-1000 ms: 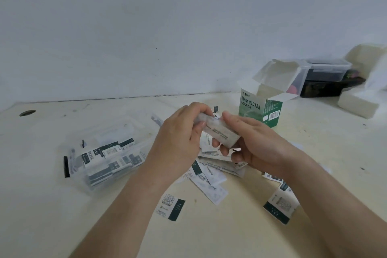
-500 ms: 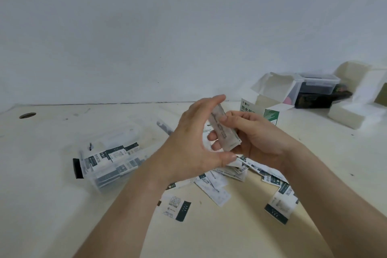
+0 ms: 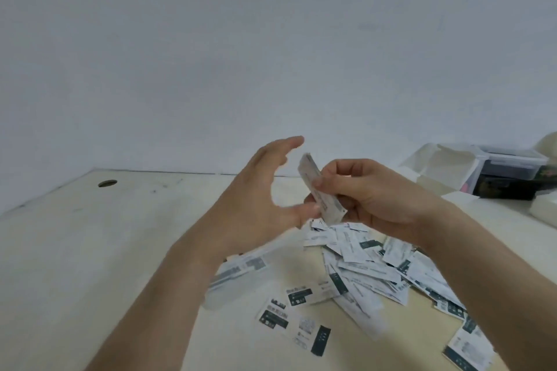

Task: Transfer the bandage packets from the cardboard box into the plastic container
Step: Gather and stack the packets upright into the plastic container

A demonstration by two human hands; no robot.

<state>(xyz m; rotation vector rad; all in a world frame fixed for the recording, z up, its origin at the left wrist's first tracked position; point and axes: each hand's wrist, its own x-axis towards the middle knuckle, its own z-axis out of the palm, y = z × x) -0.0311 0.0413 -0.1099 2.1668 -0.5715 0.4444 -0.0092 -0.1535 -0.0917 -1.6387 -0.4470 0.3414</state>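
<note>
White stacked bandage packets (image 3: 321, 190) sit mid-frame, pinched in the right hand (image 3: 379, 199) alone; the left hand (image 3: 259, 190) has opened off them since the earlier frame.
Left fingers stretch straight toward the upper right, gripping nothing, with the thumb tip by the stack's lower end, contact blurred. Right fingers curl round the stack, whose long axis slants from upper left to lower right. Loose white-and-dark-green packets (image 3: 361, 265) litter the beige tabletop (image 3: 90, 250) at lower right. A clear plastic container (image 3: 232, 283) lies half hidden under the left forearm.
</note>
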